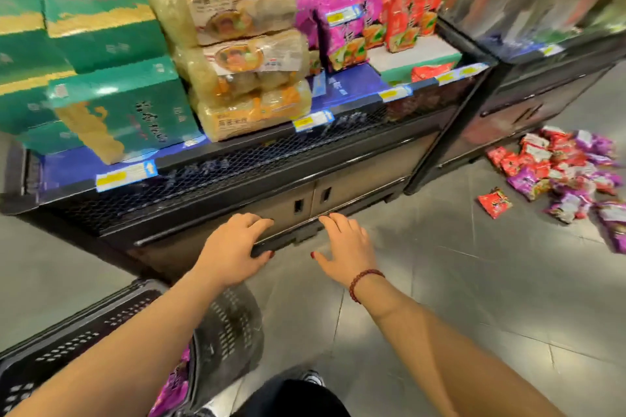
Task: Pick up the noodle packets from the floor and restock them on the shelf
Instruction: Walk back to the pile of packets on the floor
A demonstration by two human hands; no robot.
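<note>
floor (440, 281) holds scattered noodle packets (559, 166) (red, purple)

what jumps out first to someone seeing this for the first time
A scattered heap of red and purple noodle packets lies on the grey floor at far right. The empty left hand and right hand spread at centre before the dark shelf base. A black plastic basket sits bottom left.

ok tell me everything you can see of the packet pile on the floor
The pile is a loose heap of glossy red and purple plastic packets, some with white panels, lying flat or tilted over one another on the grey tiled floor, at the right by the foot of a dark shelf unit. One red packet lies apart on its left.
</note>
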